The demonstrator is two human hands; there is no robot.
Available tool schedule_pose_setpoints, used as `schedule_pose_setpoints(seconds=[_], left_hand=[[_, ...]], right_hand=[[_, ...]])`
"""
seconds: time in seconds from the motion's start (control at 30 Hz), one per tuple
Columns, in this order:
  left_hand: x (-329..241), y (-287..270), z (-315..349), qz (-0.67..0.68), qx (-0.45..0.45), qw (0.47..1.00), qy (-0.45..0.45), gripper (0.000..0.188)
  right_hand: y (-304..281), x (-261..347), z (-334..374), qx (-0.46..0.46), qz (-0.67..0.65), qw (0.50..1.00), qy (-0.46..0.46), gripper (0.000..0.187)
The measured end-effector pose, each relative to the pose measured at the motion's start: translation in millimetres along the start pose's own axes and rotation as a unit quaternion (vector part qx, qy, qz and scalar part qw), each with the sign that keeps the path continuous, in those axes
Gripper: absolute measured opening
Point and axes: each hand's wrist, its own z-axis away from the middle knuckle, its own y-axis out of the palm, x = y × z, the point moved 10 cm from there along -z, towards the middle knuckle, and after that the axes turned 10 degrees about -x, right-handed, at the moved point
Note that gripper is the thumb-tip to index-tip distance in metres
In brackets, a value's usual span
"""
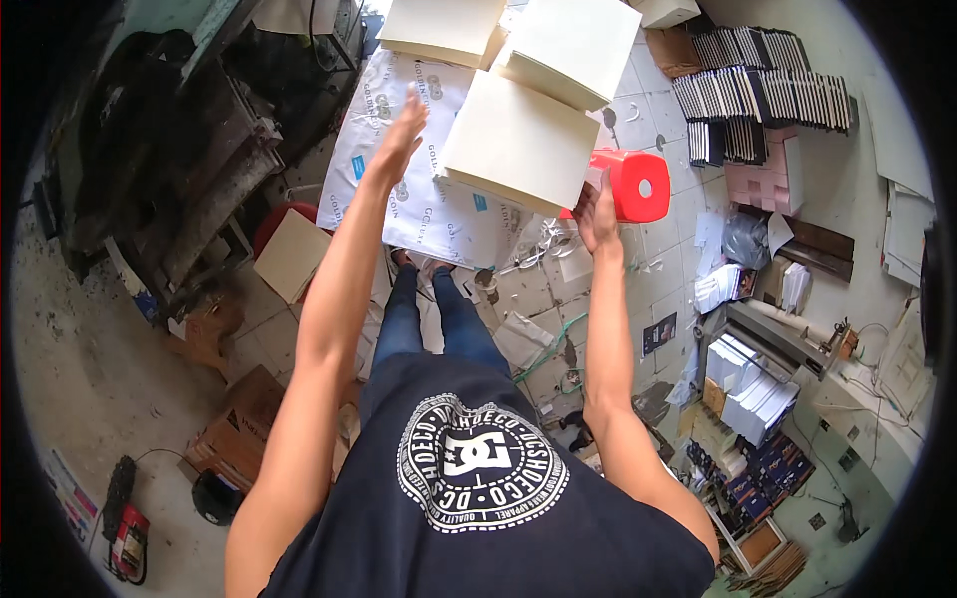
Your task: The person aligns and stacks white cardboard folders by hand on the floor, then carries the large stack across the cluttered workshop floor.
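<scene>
My left hand (404, 138) is raised over the left part of a table with a printed white cover (344, 189). Its fingers are stretched out, and nothing is in it. A thick stack of cream paper sheets (520, 140) lies at the table's near right. My right hand (599, 217) is up against the right side of this stack, near its front corner, fingers extended and partly hidden. Just beyond that hand is a red plastic stool (638, 186) with a round hole in its top. Two more cream stacks, one at the back right (573, 45) and one at the back left (439, 25), sit behind.
Dark machinery (179, 149) stands on the left, near another cream stack (291, 254). Rows of dark-covered books (763, 85) are piled at the far right. White paper bundles (748, 384) lie lower right. Paper scraps (548, 239) and a green cord (548, 349) litter the tiled floor.
</scene>
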Motion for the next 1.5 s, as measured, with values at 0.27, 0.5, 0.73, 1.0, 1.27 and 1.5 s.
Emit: schedule_pose_setpoints(seconds=[0.27, 0.5, 0.73, 1.0, 1.27, 1.5], left_hand=[[-43.2, 111.1, 5.5, -0.064, 0.169, 0.983, -0.021, 0.093], [-36.0, 100.6, -4.3, -0.04, 0.12, 0.992, 0.009, 0.089], [-33.7, -21.6, 83.8, 0.123, -0.133, 0.958, 0.221, 0.045], [318.1, -402.6, 132.5, 0.103, -0.432, 0.884, -0.146, 0.054], [417.6, -519.8, 79.7, -0.015, -0.426, 0.885, -0.189, 0.08], [432.4, -567.2, 87.7, -0.122, -0.479, 0.842, -0.217, 0.103]], right_hand=[[24.2, 18.0, 3.4, 0.06, -0.046, 0.996, 0.038, 0.105], [16.3, 5.2, -14.0, 0.043, -0.102, 0.994, 0.025, 0.076], [-45.6, -38.5, 18.9, -0.17, -0.051, 0.984, -0.01, 0.096], [35.5, -287.6, 167.5, -0.121, 0.216, 0.967, -0.051, 0.029], [441.2, -373.8, 87.7, 0.196, 0.393, 0.831, -0.342, 0.083], [504.8, -441.9, 87.9, 0.14, 0.496, 0.82, -0.249, 0.101]])
